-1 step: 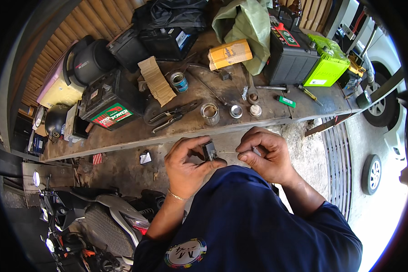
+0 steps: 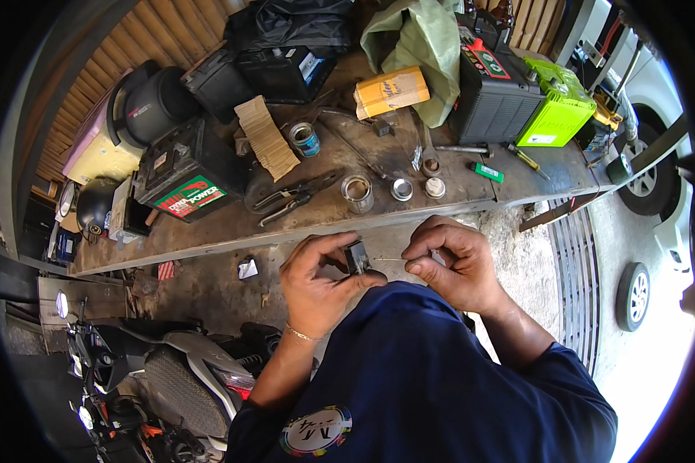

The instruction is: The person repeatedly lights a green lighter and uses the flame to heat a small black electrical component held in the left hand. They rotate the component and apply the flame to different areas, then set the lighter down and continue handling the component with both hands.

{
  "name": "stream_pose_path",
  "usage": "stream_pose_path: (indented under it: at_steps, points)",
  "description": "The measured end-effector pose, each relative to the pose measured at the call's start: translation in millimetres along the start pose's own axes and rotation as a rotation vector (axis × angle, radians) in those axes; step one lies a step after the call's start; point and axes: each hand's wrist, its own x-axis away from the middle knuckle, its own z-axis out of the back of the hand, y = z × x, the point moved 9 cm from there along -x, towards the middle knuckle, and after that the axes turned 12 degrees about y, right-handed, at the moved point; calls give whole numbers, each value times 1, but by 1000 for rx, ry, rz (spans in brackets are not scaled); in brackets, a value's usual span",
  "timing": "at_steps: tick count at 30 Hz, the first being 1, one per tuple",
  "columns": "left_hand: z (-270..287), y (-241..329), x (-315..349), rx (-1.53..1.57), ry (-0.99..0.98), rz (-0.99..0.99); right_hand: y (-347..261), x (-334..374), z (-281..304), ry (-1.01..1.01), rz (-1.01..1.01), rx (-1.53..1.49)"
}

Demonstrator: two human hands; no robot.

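Between the thumb and fingertips of my left hand (image 2: 315, 276) is a small black rectangular block (image 2: 357, 258), tilted, with its face to the right. My right hand (image 2: 457, 264) pinches a thin, pale, wire-like piece (image 2: 388, 259) that runs left toward the block. Whether its tip touches the block is too small to tell. Both hands are in the air in front of the workbench (image 2: 301, 234). An open, stained tin can (image 2: 357, 193), a small round tin (image 2: 401, 190) and a white-topped jar (image 2: 435, 187) stand on the bench beyond them.
Pliers (image 2: 295, 202), a blue-labelled can (image 2: 305, 140), corrugated cardboard (image 2: 267, 139), a hammer (image 2: 463, 150) and a green box (image 2: 488, 173) lie on the bench. Batteries stand there, one black (image 2: 187, 174), another bright green (image 2: 556, 104). A motorcycle (image 2: 185, 386) is lower left, a loose wheel (image 2: 634, 297) at right.
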Motion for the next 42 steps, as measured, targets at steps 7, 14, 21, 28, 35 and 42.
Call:
stream_pose_path:
  at_steps: [7,14,21,28,35,42]
  points:
    - [0,8,1,-1,10,-91,-10,-3,2,-5,27,103]
    - [-1,12,-1,26,5,-107,-22,-10,2,19,120,201]
    - [0,16,-1,5,0,-124,-24,-11,-1,-1,138,230]
    - [-1,20,-2,-20,4,-147,-21,-12,0,5,125,250]
    - [-3,20,-2,-24,-1,-114,-20,-12,1,16,121,270]
    - [-4,23,-4,-51,-5,-126,-23,-12,1,13,124,304]
